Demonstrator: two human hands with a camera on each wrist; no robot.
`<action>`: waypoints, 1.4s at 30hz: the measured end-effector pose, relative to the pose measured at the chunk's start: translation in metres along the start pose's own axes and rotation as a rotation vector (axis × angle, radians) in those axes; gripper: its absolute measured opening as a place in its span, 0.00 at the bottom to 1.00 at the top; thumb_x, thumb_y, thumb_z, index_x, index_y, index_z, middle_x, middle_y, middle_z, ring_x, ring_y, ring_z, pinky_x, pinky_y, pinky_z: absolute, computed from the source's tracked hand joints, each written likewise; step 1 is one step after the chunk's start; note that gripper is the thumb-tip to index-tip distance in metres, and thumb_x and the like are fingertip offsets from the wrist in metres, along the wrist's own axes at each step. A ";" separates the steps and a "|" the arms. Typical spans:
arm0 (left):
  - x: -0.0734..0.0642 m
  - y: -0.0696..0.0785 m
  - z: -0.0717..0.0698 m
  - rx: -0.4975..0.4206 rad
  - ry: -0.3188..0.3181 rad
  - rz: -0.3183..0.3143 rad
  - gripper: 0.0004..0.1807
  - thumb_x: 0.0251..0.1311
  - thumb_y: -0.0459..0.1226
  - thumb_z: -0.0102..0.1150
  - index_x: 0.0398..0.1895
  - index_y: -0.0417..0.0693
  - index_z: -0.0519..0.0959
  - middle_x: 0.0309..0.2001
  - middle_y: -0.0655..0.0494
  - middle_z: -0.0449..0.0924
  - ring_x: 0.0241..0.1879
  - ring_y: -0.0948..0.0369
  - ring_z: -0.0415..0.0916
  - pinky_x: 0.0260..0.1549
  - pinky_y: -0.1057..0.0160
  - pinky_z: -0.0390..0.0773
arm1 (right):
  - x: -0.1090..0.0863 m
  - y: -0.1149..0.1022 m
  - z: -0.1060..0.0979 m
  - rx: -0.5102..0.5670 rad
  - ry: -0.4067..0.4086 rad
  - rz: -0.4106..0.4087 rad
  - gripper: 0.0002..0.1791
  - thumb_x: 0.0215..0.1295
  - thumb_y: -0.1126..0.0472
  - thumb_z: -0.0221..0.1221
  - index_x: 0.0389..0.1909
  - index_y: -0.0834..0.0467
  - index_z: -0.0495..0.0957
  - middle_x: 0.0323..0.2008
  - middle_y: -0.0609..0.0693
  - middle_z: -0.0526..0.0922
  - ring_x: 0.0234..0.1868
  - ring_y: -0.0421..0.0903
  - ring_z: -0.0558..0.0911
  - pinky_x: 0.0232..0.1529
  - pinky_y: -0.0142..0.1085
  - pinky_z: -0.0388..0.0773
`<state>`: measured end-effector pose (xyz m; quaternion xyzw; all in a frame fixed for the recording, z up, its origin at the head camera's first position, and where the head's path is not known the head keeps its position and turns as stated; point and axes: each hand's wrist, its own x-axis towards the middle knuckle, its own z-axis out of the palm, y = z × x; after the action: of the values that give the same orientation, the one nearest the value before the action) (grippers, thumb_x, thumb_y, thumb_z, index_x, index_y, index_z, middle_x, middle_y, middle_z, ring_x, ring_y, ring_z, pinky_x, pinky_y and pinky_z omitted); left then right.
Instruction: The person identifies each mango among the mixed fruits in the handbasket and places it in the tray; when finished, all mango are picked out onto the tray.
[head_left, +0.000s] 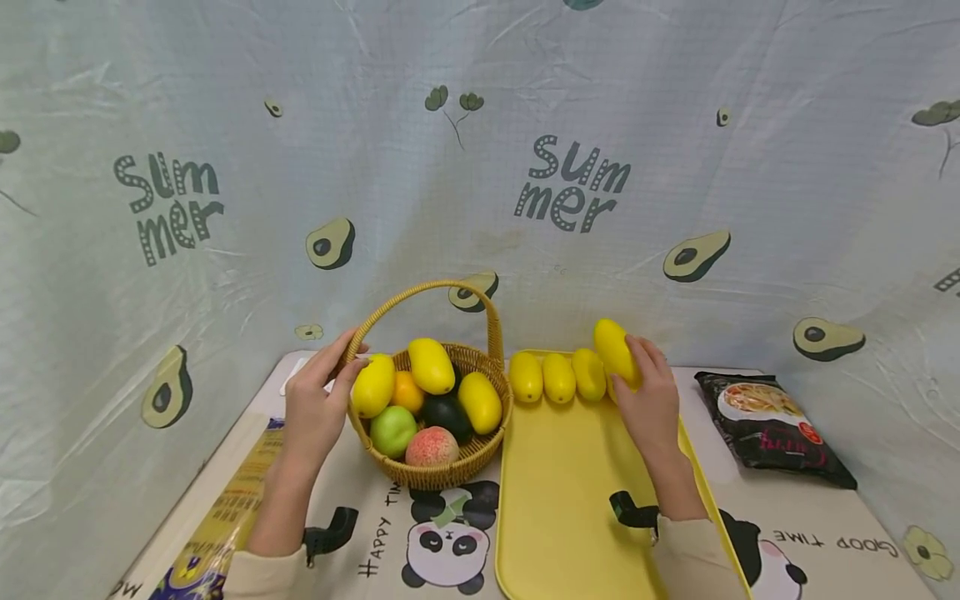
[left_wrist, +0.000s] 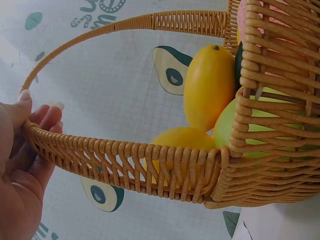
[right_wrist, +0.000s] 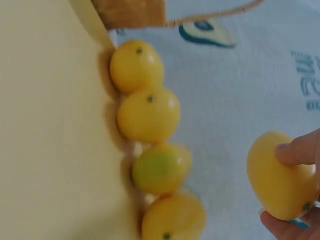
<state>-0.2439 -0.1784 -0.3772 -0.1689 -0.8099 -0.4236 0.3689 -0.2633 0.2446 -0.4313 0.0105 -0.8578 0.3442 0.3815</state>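
My left hand (head_left: 318, 404) holds the handle of a wicker basket (head_left: 429, 475) at its left side, thumb and fingers around the handle in the left wrist view. In the basket lie several yellow mangoes (head_left: 431, 367), an orange (head_left: 407, 392), a green apple (head_left: 393, 432), a peach (head_left: 432, 448) and a dark, nearly black fruit (head_left: 447, 414). My right hand (head_left: 651, 400) grips another yellow mango (right_wrist: 277, 175), raised above the far end of a yellow tray (head_left: 570, 492). Along that end sits a row of several mangoes (right_wrist: 150, 115), one with a greenish patch.
A black food packet (head_left: 776, 427) lies right of the tray. At the left edge is a long yellow and purple packet (head_left: 225, 508). A printed curtain (head_left: 420, 192) hangs close behind the basket and tray. Panda drawings (head_left: 448, 546) mark the table cover.
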 end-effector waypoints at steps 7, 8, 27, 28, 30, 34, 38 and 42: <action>0.000 0.000 -0.001 -0.001 0.007 0.001 0.26 0.64 0.31 0.62 0.66 0.51 0.76 0.48 0.50 0.85 0.44 0.74 0.75 0.47 0.88 0.71 | 0.003 0.037 -0.014 -0.045 0.041 0.183 0.32 0.61 0.68 0.65 0.68 0.57 0.71 0.66 0.61 0.72 0.67 0.63 0.70 0.67 0.61 0.68; 0.000 0.000 -0.001 -0.003 0.007 0.002 0.26 0.64 0.31 0.62 0.66 0.51 0.76 0.48 0.49 0.85 0.44 0.75 0.75 0.47 0.88 0.71 | 0.002 0.042 -0.015 -0.053 0.033 0.212 0.32 0.62 0.67 0.65 0.69 0.57 0.71 0.66 0.60 0.72 0.68 0.63 0.69 0.67 0.61 0.67; 0.001 0.000 -0.001 -0.016 0.006 -0.002 0.25 0.64 0.31 0.61 0.65 0.50 0.76 0.48 0.45 0.85 0.44 0.75 0.75 0.48 0.88 0.71 | -0.010 0.082 -0.004 -0.073 -0.113 0.374 0.33 0.66 0.70 0.55 0.73 0.62 0.63 0.68 0.66 0.66 0.68 0.67 0.66 0.70 0.62 0.62; 0.001 0.000 -0.001 -0.016 0.004 -0.004 0.25 0.64 0.31 0.61 0.65 0.50 0.76 0.48 0.45 0.85 0.44 0.75 0.75 0.48 0.88 0.71 | -0.011 0.082 -0.004 -0.072 -0.129 0.386 0.33 0.66 0.70 0.54 0.74 0.62 0.61 0.69 0.66 0.64 0.69 0.67 0.64 0.71 0.63 0.61; 0.001 0.000 -0.002 -0.015 0.000 -0.008 0.25 0.65 0.31 0.61 0.66 0.50 0.76 0.48 0.45 0.85 0.44 0.76 0.75 0.48 0.88 0.71 | -0.012 0.081 -0.003 -0.066 -0.162 0.406 0.35 0.66 0.70 0.50 0.75 0.61 0.58 0.72 0.67 0.61 0.71 0.68 0.61 0.72 0.64 0.58; 0.000 0.001 -0.002 -0.020 -0.005 -0.010 0.25 0.65 0.31 0.61 0.66 0.50 0.76 0.49 0.47 0.85 0.44 0.75 0.75 0.48 0.88 0.71 | -0.013 0.083 -0.002 -0.070 -0.220 0.425 0.37 0.66 0.71 0.45 0.78 0.59 0.53 0.75 0.67 0.55 0.75 0.67 0.56 0.74 0.63 0.53; 0.000 0.003 -0.001 -0.027 -0.007 -0.014 0.25 0.66 0.31 0.60 0.66 0.50 0.75 0.49 0.47 0.85 0.45 0.74 0.75 0.48 0.88 0.71 | -0.014 0.085 -0.001 -0.074 -0.223 0.403 0.36 0.66 0.72 0.44 0.77 0.60 0.55 0.75 0.66 0.56 0.75 0.66 0.57 0.75 0.62 0.54; -0.001 0.003 -0.001 -0.027 -0.012 -0.018 0.25 0.66 0.31 0.60 0.66 0.50 0.75 0.49 0.47 0.85 0.45 0.74 0.75 0.48 0.88 0.71 | -0.014 0.085 -0.002 -0.072 -0.218 0.395 0.35 0.66 0.73 0.45 0.76 0.61 0.57 0.75 0.65 0.57 0.75 0.65 0.58 0.75 0.61 0.54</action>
<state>-0.2411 -0.1774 -0.3755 -0.1693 -0.8077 -0.4369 0.3579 -0.2758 0.3076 -0.4889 -0.1340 -0.8911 0.3783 0.2119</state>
